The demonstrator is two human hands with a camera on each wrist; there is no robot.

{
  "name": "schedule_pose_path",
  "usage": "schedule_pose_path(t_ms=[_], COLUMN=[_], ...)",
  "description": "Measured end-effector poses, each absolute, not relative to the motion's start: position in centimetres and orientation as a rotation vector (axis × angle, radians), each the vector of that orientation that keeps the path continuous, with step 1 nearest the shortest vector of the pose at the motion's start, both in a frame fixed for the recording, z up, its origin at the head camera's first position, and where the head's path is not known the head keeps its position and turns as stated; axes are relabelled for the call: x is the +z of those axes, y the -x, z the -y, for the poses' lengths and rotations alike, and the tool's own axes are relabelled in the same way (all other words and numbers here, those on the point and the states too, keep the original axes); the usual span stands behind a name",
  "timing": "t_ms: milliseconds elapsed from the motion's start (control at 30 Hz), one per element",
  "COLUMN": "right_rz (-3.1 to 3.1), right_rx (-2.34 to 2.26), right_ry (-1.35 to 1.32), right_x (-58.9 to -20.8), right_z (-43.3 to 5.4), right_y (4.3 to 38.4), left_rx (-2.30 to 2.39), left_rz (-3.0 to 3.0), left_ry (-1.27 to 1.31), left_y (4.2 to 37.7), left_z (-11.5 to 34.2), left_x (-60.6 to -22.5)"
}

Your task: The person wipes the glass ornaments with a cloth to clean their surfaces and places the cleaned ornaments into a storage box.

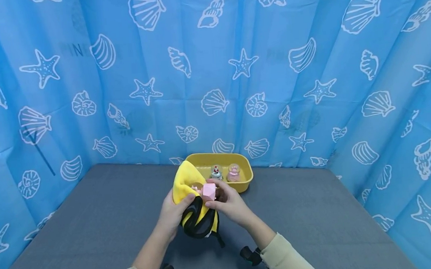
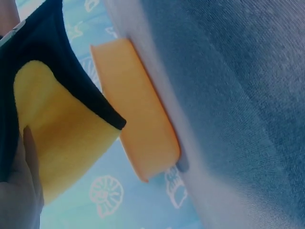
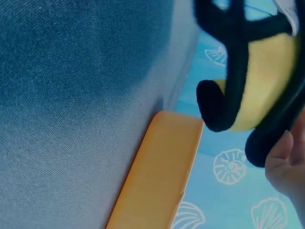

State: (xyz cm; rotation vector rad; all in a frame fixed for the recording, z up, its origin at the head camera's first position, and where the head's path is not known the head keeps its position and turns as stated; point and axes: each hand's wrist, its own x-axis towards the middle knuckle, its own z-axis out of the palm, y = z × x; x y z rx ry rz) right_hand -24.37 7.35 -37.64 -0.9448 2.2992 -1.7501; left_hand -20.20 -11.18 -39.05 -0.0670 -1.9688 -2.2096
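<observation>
My left hand (image 1: 171,214) grips a yellow fabric piece with black trim (image 1: 183,180), thumb on its near side; it looks like a soft pouch, but its exact kind is unclear. Against the cloth, my right hand (image 1: 231,205) pinches a small pink faceted piece (image 1: 209,192) between thumb and fingers. A clear rounded part with pink bits shows at its left, like a snow globe on its side. In the left wrist view the yellow fabric (image 2: 66,138) hangs above the table. The right wrist view shows its black edging (image 3: 233,86), with the pink piece hidden.
Behind the hands a yellow tray (image 1: 242,187) stands near the table's back edge. Inside it are two small snow globes, one with a red-and-white figure (image 1: 216,172) and one pink (image 1: 233,173). A blue shell-patterned curtain (image 1: 211,80) surrounds the grey table (image 1: 105,227).
</observation>
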Motion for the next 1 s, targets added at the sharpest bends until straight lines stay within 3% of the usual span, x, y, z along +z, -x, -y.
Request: schedule_pose_path(t_ms=[500, 1000], right_rz=[-2.110, -1.875], right_rx=[-1.828, -1.958], right_ry=[0.863, 0.783], right_x=[-37.19, -37.25], right_z=[-7.36, -7.54], right_y=[24.17, 24.35], left_rx=[-2.128, -2.062], left_rz=[2.049, 1.997], left_ry=[0.319, 0.213], left_y=[19.84, 19.67], left_z=[11.28, 11.49], left_x=[-38.46, -38.74])
